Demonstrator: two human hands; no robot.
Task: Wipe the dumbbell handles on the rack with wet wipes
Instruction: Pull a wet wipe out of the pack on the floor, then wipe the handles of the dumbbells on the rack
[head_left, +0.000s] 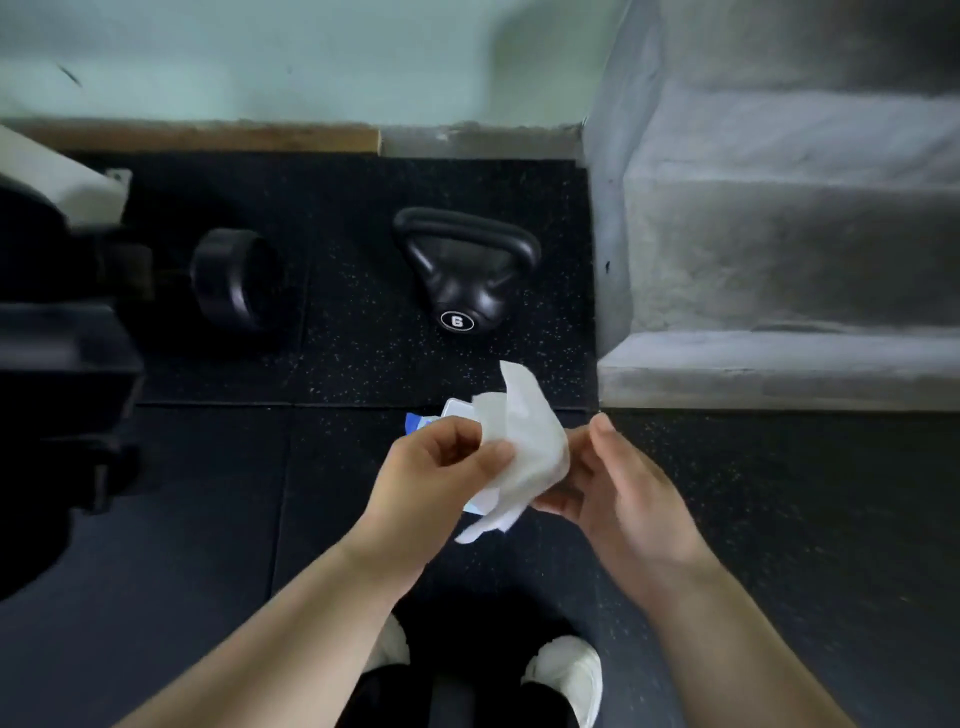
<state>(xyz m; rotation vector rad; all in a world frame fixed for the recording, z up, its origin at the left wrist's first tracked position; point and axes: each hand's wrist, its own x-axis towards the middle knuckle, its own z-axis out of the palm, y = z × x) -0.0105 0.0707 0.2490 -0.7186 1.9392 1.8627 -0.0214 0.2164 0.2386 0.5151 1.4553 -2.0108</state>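
Observation:
A white wet wipe (524, 447) hangs crumpled between my two hands, over the dark floor. My left hand (431, 473) pinches its left edge between thumb and curled fingers. My right hand (618, 483) holds the wipe's lower right part from underneath, fingers bent around it. A blue and white wipes pack (441, 415) lies on the floor behind my left hand, mostly hidden. At the far left, the blurred dark rack (57, 364) shows black dumbbell ends (234, 278); no handle is clearly visible.
A black kettlebell marked 6 (462, 270) lies on the speckled rubber floor ahead. Grey concrete steps (779, 260) rise at the right. A pale green wall runs along the back. My white shoes (566, 675) are at the bottom.

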